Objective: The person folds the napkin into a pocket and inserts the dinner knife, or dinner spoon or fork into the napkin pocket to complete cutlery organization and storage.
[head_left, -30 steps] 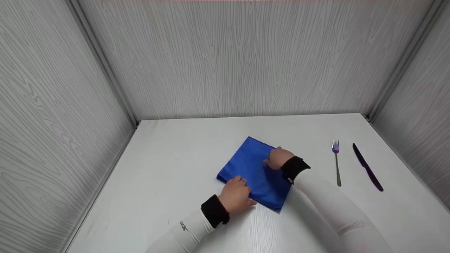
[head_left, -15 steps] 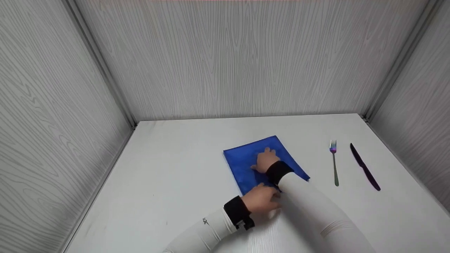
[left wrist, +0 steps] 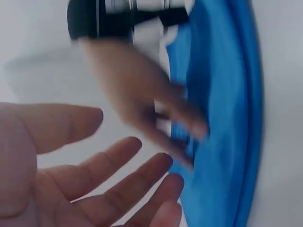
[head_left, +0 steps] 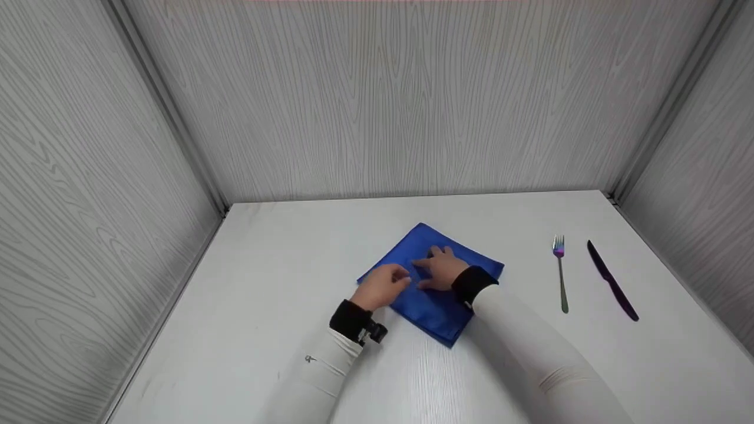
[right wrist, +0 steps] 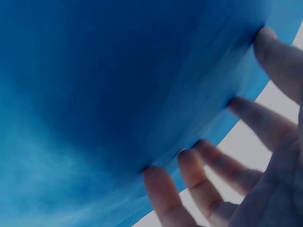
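Pressing with spread fingers (right wrist: 262, 120), the right hand (head_left: 443, 271) rests on the folded blue cloth (head_left: 429, 309), mid-desk (head_left: 283, 294). The left hand (head_left: 380, 287), at the cloth's nine o'clock, holds nothing; its fingers are loosely bent and apart. With fingertips alone bearing on it, the slick-looking cloth could skid, or its layers shear, under an uneven push. A long slide towards three o'clock might knock the fork (head_left: 561, 277).
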Tool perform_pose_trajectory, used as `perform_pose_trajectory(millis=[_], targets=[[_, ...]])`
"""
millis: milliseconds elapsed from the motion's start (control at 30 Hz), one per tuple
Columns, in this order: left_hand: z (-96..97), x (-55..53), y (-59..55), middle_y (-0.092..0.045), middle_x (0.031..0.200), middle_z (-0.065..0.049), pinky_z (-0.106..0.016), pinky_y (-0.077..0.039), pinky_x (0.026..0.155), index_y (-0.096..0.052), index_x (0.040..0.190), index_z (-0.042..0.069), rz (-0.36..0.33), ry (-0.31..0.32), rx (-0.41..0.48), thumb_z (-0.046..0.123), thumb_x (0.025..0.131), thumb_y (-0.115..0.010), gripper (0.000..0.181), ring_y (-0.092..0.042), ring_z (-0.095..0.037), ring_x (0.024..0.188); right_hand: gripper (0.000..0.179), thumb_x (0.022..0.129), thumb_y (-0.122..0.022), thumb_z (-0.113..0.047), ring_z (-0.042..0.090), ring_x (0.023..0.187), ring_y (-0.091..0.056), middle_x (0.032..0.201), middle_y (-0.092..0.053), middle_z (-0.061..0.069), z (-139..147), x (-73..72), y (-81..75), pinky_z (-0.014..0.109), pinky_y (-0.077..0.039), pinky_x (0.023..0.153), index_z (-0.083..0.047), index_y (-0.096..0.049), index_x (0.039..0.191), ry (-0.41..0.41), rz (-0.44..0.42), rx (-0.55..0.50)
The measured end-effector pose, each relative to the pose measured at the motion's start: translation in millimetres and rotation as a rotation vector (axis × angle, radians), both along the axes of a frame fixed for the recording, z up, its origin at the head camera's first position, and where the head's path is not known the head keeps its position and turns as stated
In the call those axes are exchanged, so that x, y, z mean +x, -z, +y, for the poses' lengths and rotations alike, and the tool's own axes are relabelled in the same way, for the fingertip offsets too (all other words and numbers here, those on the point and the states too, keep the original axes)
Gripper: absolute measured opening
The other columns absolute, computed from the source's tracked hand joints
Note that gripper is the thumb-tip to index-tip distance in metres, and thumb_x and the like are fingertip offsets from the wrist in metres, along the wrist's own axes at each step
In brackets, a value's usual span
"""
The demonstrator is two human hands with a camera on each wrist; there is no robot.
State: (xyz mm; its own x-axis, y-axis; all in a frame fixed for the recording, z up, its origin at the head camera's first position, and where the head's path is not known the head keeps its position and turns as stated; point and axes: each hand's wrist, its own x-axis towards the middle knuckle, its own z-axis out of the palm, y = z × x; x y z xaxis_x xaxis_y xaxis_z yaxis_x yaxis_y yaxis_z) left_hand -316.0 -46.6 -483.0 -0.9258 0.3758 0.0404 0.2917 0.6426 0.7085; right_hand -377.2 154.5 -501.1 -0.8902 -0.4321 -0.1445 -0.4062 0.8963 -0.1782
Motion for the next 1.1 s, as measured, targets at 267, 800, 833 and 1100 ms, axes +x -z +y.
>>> perform_pose_trajectory(millis=[267,800,833,1100], targets=[[-25.2,-27.8,8.7,-0.076,0.109,-0.019,-0.048,-0.06,0.088,-0.078,0.108,-0.001,0.16,-0.28,-0.242,0.008,0.097,-0.071,0.016,-0.073,-0.036,0.103,0.064,0.098,-0.076,-0.043,0.044,0.135,-0.044,0.15,-0.05,0.025,-2,6.6,0.9,0.06,-0.05,0.105,-0.02,-0.056,0.154,-0.008,0.024,-0.082],[-25.4,-42.2,13.4,-0.076,0.101,-0.021,-0.048,-0.059,0.088,-0.072,0.098,-0.003,0.075,-0.231,-0.387,0.017,0.099,-0.071,0.02,-0.073,-0.034,0.098,0.059,0.1,-0.071,-0.037,0.039,0.137,-0.053,0.147,-0.06,0.02,-58,85.5,8.8,0.056,-0.051,0.109,-0.001,-0.06,0.144,-0.19,0.034,-0.199],[-25.1,-42.7,13.7,-0.075,0.102,-0.022,-0.048,-0.058,0.089,-0.071,0.1,-0.004,0.066,-0.23,-0.379,0.017,0.099,-0.07,0.021,-0.073,-0.035,0.099,0.059,0.1,-0.072,-0.037,0.039,0.136,-0.053,0.147,-0.06,0.02,-57,88.0,9.4,0.055,-0.051,0.108,0.0,-0.061,0.143,-0.189,0.035,-0.193],[-20.6,-45.6,17.2,-0.069,0.127,-0.024,-0.052,-0.054,0.102,-0.063,0.135,0.0,-0.021,-0.216,-0.369,0.022,0.103,-0.066,0.039,-0.067,-0.039,0.121,0.062,0.096,-0.075,-0.036,0.041,0.138,-0.051,0.15,-0.057,0.02,-38,109.2,10.4,0.055,-0.053,0.106,0.004,-0.062,0.141,-0.2,0.04,-0.157]])
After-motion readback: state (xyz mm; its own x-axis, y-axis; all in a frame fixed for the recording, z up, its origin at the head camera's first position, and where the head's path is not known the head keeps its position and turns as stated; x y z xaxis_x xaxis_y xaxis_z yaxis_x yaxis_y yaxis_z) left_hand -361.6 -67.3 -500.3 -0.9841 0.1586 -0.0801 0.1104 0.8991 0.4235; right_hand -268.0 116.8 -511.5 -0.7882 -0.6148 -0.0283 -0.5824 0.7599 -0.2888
